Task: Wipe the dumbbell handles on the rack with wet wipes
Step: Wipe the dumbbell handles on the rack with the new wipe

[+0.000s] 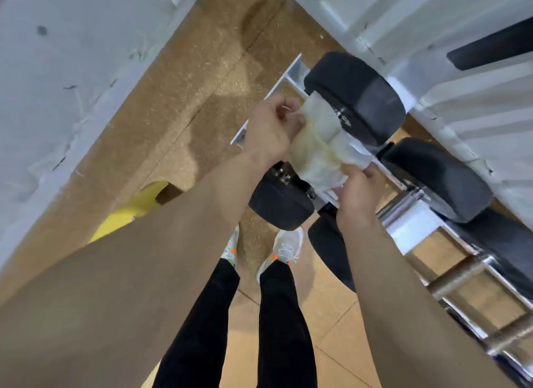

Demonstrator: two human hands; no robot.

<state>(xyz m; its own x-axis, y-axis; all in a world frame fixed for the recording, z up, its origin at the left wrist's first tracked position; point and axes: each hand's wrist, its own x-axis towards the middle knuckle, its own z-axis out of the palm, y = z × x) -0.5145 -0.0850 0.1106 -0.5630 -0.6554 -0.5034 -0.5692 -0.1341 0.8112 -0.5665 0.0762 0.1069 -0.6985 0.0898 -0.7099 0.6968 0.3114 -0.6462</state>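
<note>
Above a white rack (409, 231), a stained wet wipe (317, 148) stretches over a black dumbbell (354, 96). The left hand (271, 128) pinches its ten o'clock edge, the right hand (357, 194) its five o'clock edge.

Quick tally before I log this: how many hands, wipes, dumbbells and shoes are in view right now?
Hands: 2, left hand and right hand, both gripping the wet wipe
Wipes: 1
Dumbbells: 4 in view; the rack runs out of frame
Shoes: 2
Total: 9
</note>
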